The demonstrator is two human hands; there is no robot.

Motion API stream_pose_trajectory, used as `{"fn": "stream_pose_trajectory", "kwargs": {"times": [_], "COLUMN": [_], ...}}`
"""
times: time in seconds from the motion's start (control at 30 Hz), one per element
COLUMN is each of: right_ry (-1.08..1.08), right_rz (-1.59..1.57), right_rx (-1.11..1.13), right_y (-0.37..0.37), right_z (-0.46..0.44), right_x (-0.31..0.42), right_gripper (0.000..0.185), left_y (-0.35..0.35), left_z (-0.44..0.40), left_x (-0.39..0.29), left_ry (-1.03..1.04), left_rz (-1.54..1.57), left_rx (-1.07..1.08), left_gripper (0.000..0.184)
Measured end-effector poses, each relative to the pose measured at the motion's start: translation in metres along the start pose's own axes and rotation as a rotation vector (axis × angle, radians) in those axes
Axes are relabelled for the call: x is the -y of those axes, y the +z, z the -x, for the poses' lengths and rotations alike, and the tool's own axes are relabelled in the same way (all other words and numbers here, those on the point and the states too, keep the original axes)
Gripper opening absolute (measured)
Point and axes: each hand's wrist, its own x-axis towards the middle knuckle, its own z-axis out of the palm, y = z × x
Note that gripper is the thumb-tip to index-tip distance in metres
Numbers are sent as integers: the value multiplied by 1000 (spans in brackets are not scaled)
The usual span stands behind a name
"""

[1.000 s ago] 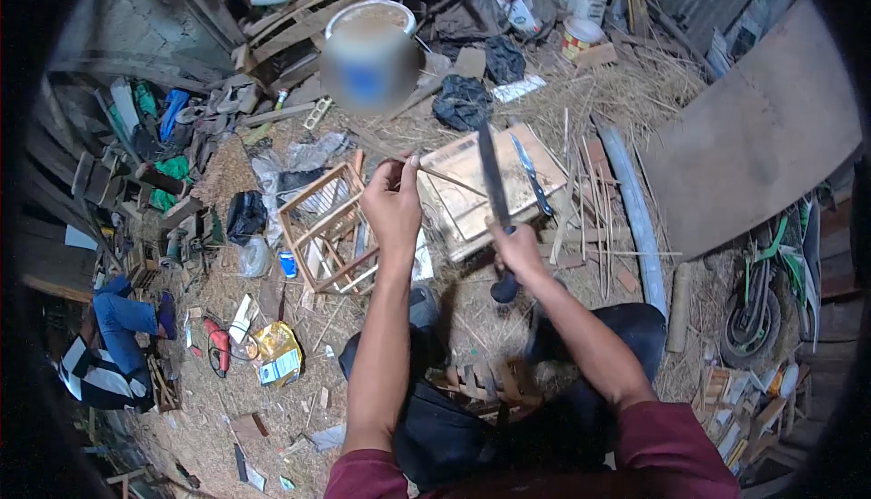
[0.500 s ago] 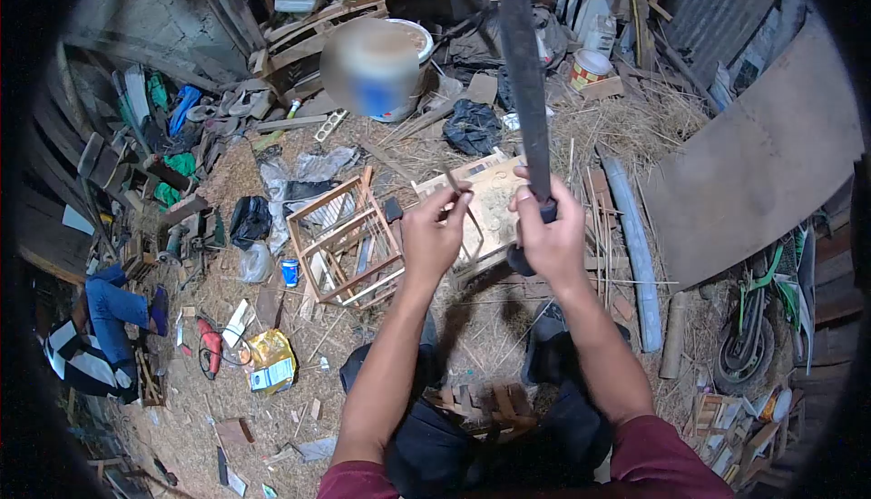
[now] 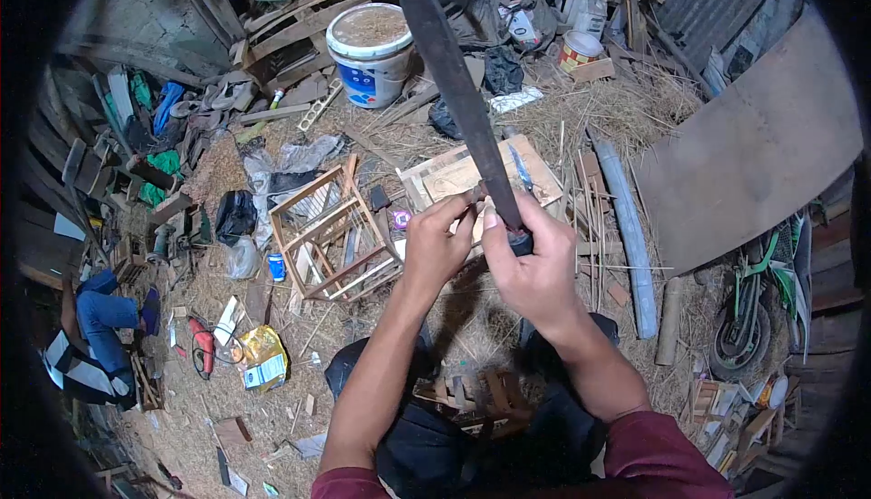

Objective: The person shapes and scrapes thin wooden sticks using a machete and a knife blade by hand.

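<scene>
My right hand [image 3: 535, 263] is closed round the handle of a machete [image 3: 458, 91], whose long dark blade points up and to the left. My left hand [image 3: 440, 249] is closed in a pinch beside the base of the blade. A thin dark strip [image 3: 477, 192] shows at its fingertips, against or very near the blade; most of the strip is hidden. Beyond my hands lies a pale wooden board [image 3: 440, 181], with a blue-marked knife [image 3: 520, 168] on it. Left of the board is a slatted wooden frame [image 3: 331, 240].
A large white bucket [image 3: 370, 68] stands at the back. On the left are a red power tool [image 3: 202, 347], a yellow bag [image 3: 263, 358] and a seated person in jeans [image 3: 109, 313]. A large sheet [image 3: 748, 154] leans at right above a green motorbike [image 3: 753, 295].
The machete has tilted left and my right hand has moved slightly left and down. My left hand, with the strip, is now nearer the blade. The view has shifted a little.
</scene>
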Motion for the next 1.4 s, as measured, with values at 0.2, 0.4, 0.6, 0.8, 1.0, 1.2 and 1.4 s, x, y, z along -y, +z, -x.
{"fn": "stream_pose_trajectory", "kwargs": {"times": [0.2,0.4,0.6,0.8,1.0,1.2,1.4], "right_ry": [-11,-13,-41,-56,-47,-29,-24], "right_rz": [16,17,-8,13,33,40,66], "right_rx": [-7,4,0,-8,0,15,25], "right_y": [-3,-4,-3,-3,-5,-7,-9], "right_z": [-3,-3,-3,-2,-1,0,2], "right_x": [-3,-4,-7,-7,-5,-5,-3], "right_gripper": [30,31,31,31,32,33,33], "left_y": [2,3,3,4,0,4,3], "left_z": [-2,-3,-4,-2,-2,0,0], "left_x": [-5,-2,-7,-3,-6,-3,-5], "left_ry": [-17,27,40,37,9,51,83], "left_rz": [-30,-41,-24,-37,-85,-14,-44], "left_rx": [27,16,5,16,78,40,53], "left_gripper": [17,19,8,16,21,15,17]}}
